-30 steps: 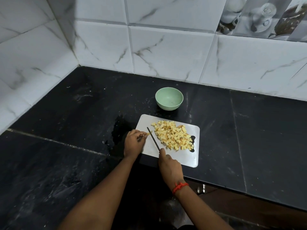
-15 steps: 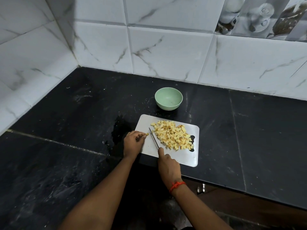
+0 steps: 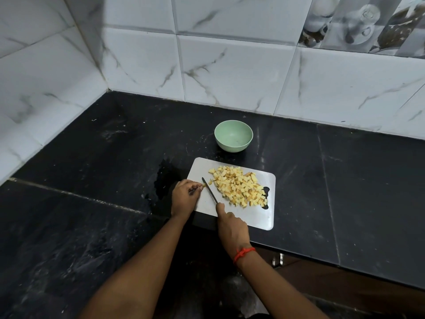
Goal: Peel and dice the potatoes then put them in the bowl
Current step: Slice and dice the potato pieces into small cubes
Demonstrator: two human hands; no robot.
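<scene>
Your right hand (image 3: 232, 227) grips the knife (image 3: 209, 190) while your left hand (image 3: 185, 196) pinches a potato bit (image 3: 203, 186) on the board (image 3: 253, 217).

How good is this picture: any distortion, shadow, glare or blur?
In the head view, wide-angle distortion bends the joints between wall tiles; a shadow darkens the upper-left wall corner; the cutting board shows soft sheen, no hard glare; the diced potato and knife look sharp.

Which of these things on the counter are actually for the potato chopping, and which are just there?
For the job: knife, held by the right hand; potato piece, pinched by the left hand; diced potato pile; cutting board; empty green bowl.

Just there: wet patch on the counter; picture tiles; red wrist thread.
</scene>
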